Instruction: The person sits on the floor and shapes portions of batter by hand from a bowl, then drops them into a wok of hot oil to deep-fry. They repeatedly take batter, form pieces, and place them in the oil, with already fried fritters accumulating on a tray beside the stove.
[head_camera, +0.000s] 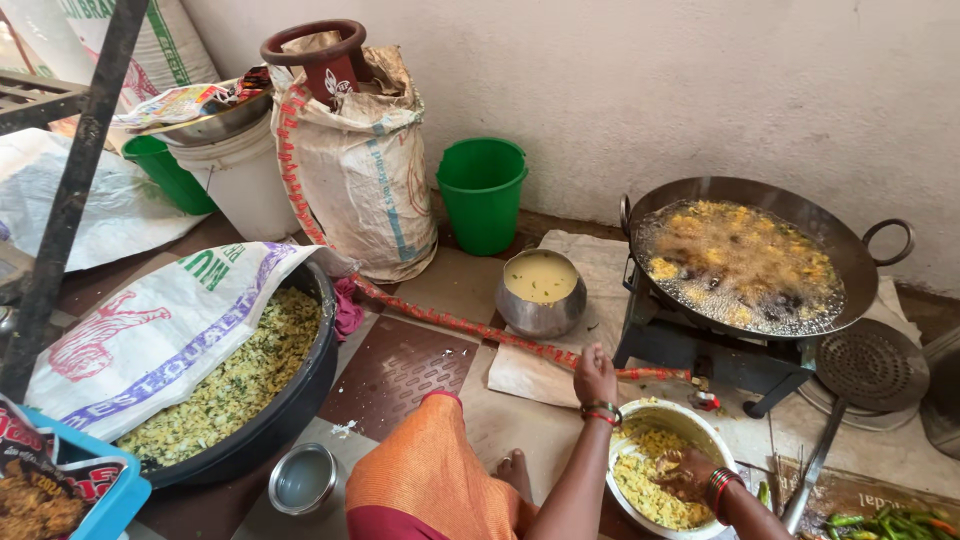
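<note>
Black and wide, the tub (290, 410) at far left holds chopped yellow-green mix under a printed sack (160, 330). Next I see a small steel pot (541, 292) of yellow batter beside a green bucket (482, 193). My left hand (594, 377) hovers loosely curled, holding nothing. My right hand (688, 474) is cupped around batter inside the white bowl (705, 428). Beyond it, a wok (850, 255) fries fritters beside a skimmer (868, 366).

Ahead right: your wok (745, 262) sits on the stove (700, 352).
Near right: bowl (668, 478) lies before the stove.
Left: the tub (262, 420).
</note>
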